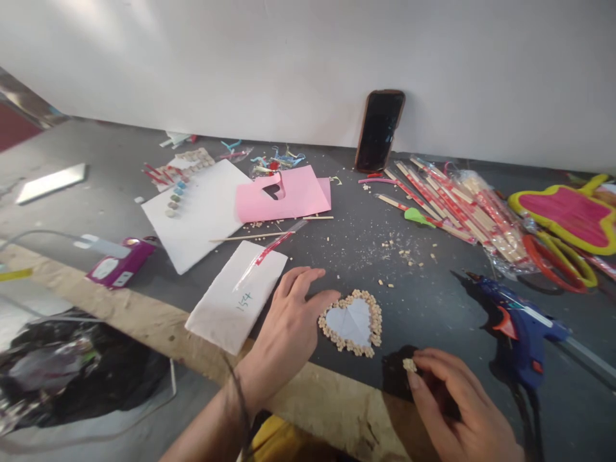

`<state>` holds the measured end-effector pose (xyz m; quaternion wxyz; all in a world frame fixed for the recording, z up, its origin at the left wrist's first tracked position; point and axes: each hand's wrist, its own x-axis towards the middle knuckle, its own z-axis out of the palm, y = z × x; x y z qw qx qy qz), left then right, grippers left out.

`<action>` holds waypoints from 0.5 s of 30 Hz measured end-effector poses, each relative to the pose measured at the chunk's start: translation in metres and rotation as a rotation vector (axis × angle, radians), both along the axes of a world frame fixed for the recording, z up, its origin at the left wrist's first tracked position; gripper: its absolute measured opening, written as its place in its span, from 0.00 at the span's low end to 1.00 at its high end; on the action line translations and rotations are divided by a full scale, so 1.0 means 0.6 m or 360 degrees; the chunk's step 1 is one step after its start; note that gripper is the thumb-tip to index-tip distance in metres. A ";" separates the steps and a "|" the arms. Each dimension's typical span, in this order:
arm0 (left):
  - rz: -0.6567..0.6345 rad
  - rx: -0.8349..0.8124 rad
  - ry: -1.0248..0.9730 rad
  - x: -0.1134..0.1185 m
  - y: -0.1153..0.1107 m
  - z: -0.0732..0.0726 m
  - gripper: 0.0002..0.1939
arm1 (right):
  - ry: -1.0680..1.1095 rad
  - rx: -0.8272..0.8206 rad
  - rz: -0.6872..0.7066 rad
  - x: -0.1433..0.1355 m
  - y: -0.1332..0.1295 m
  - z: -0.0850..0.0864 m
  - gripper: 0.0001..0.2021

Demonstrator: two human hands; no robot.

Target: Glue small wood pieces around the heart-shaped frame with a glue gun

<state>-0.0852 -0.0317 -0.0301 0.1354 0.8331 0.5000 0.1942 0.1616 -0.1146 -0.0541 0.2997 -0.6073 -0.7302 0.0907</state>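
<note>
A white paper heart (350,323) lies on the dark table, its edge lined with small pale wooden pieces. Against its upper left border rests my left hand (294,314), thumb and fingers apart, holding nothing. To the lower right, my right hand (457,401) pinches a small cluster of pale wooden bits (409,365) between thumb and fingertip. A blue glue gun (522,327) with a clear stick in its back lies right of the heart. Beside my left wrist is a white foam block (238,296) with handwritten digits and a strip of red-printed wrapper on it.
Wrapped chopsticks (457,199) and orange-handled scissors (553,263) lie at the right, near a pink-and-yellow shape (568,215). A phone (380,130) leans on the wall. Pink paper (298,196), a white sheet (197,224) and a purple power adapter (121,262) are left. Wooden crumbs (407,253) litter the middle.
</note>
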 end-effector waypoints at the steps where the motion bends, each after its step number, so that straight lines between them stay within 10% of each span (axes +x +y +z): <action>1: 0.0018 0.0010 -0.0013 -0.003 0.000 0.000 0.33 | -0.0002 0.0004 0.0000 0.000 0.000 0.000 0.06; 15: 0.0017 0.0032 -0.0081 -0.009 -0.006 -0.004 0.30 | 0.0013 0.0000 -0.0033 -0.003 0.002 0.003 0.07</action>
